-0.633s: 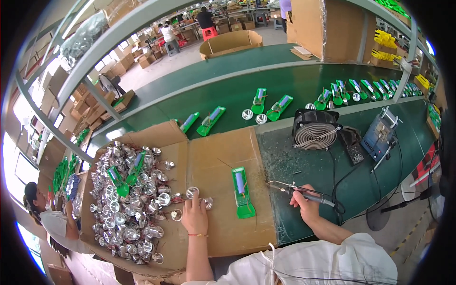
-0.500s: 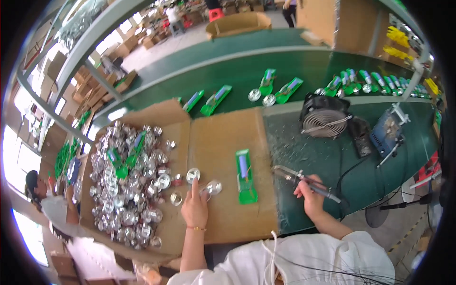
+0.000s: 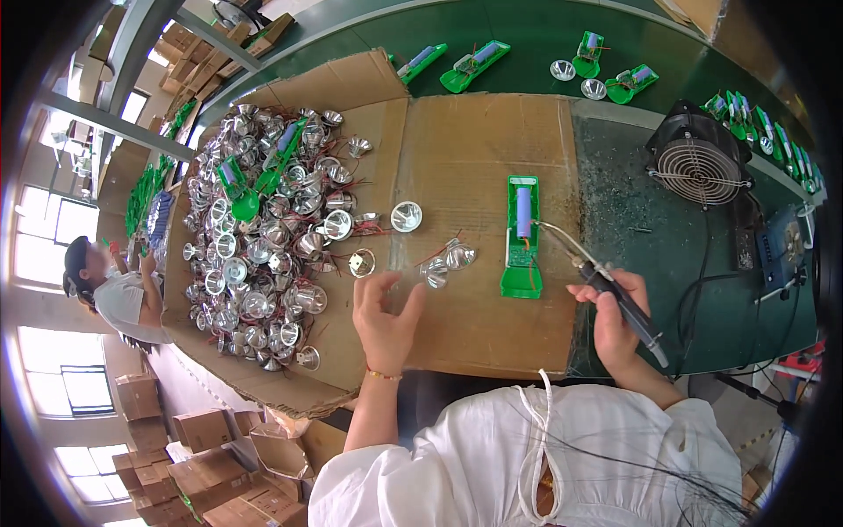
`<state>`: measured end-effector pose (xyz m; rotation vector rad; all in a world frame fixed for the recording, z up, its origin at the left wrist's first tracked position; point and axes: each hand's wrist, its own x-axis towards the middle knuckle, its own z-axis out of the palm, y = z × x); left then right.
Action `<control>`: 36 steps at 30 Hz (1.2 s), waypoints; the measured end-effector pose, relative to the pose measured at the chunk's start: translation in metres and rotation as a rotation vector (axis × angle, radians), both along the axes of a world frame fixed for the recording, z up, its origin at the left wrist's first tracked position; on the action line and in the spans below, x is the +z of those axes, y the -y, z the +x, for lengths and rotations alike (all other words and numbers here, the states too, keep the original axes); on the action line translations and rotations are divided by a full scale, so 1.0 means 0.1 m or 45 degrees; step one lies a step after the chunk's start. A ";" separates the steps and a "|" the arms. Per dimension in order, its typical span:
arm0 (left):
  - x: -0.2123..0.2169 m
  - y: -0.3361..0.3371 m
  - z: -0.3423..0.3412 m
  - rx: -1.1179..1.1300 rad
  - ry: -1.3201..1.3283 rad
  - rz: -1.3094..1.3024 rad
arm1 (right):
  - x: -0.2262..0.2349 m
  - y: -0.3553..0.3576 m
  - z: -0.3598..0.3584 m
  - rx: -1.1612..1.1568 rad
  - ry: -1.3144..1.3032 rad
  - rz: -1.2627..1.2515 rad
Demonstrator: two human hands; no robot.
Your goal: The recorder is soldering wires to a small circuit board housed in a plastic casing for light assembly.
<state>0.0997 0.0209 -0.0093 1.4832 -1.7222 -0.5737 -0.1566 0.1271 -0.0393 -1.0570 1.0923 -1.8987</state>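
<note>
My right hand [image 3: 620, 318] is wrapped around a soldering iron [image 3: 628, 307] with a dark handle. Its thin metal end points left and reaches the right edge of a green plastic housing [image 3: 522, 279], where a blue cylindrical battery sits; I cannot tell whether it touches. My left hand [image 3: 385, 323] is over the cardboard, thumb and fingers apart and nothing between them. Just beyond its fingertips lies a small silver reflector cup [image 3: 361, 262]. Two cups with red wires [image 3: 460, 255] rest between that hand and the housing, and another reflector [image 3: 407, 216] lies farther off.
A cardboard box [image 3: 307, 85] at left holds a heap of silver reflectors, with two green housings on top. A black fan [image 3: 700, 172] and a blue device [image 3: 780, 255] stand at right. More green housings [image 3: 474, 67] line the far green bench. A person [image 3: 132, 299] sits at far left.
The view has tilted down. My left hand has drawn back from the reflector it pointed at, with its fingers now spread. The soldering iron's end has moved left up to the green housing.
</note>
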 end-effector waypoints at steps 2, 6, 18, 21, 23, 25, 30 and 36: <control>0.00 0.03 -0.09 -0.054 0.227 -0.138 | 0.05 -0.07 -0.09 0.003 -0.052 -0.002; -0.05 0.24 -0.33 -0.146 0.175 -0.220 | 0.06 -0.17 -0.08 0.069 -0.094 0.052; 0.24 -0.04 -0.68 -0.547 -0.237 0.547 | 0.14 -0.22 -0.16 0.071 -0.156 0.233; 0.07 -0.08 -0.78 -0.607 -0.001 0.228 | 0.17 -0.18 -0.18 0.056 -0.343 0.276; 0.01 -0.10 -0.83 -0.531 0.025 0.107 | 0.18 -0.16 -0.20 0.051 -0.396 0.301; -0.01 -0.09 -0.85 -0.518 0.037 0.136 | 0.18 -0.14 -0.21 0.050 -0.451 0.324; -0.05 -0.08 -0.90 -0.486 0.044 0.116 | 0.16 -0.10 -0.19 -0.019 -0.419 0.316; -0.04 -0.11 -0.89 -0.464 -0.024 0.136 | 0.17 -0.07 -0.14 0.003 -0.410 0.347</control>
